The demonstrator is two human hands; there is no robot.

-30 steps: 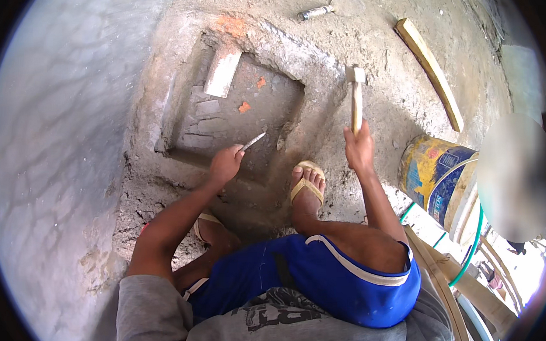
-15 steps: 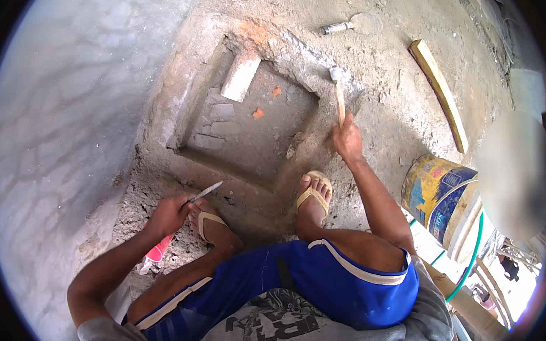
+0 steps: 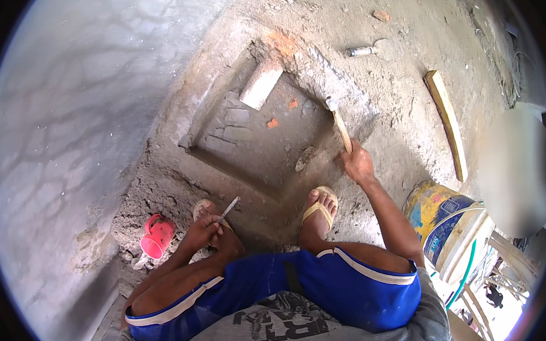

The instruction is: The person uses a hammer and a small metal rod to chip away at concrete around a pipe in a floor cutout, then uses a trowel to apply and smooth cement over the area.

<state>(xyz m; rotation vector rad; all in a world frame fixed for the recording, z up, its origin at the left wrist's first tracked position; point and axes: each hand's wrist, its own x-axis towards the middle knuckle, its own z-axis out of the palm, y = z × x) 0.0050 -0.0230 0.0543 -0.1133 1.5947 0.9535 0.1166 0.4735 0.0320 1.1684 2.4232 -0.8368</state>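
My left hand (image 3: 201, 233) is closed around a chisel (image 3: 229, 206), held over my left foot with its tip pointing up and to the right. In my right hand (image 3: 358, 163) is the wooden handle of a hammer (image 3: 342, 129). Its head is at the right corner of a square pit (image 3: 224, 166) in the ground; whether it touches the rim I cannot tell. A pale pipe (image 3: 261, 84) enters the pit at its far corner. Flat grey pieces and orange brick bits (image 3: 273, 123) lie on the pit floor.
Left of my left foot is a red plastic mug (image 3: 157, 236). A grey wall (image 3: 82, 118) rises on the left. A trowel (image 3: 374, 50) and a wooden plank (image 3: 446, 123) lie beyond on the right. A yellow-blue bucket (image 3: 442, 218) lies tipped near my right arm, beside a green hose (image 3: 462, 278).
My left hand has moved right with the chisel, so the red mug now shows fully. The hammer head has come closer to the pit's right corner. The whole view has shifted slightly.
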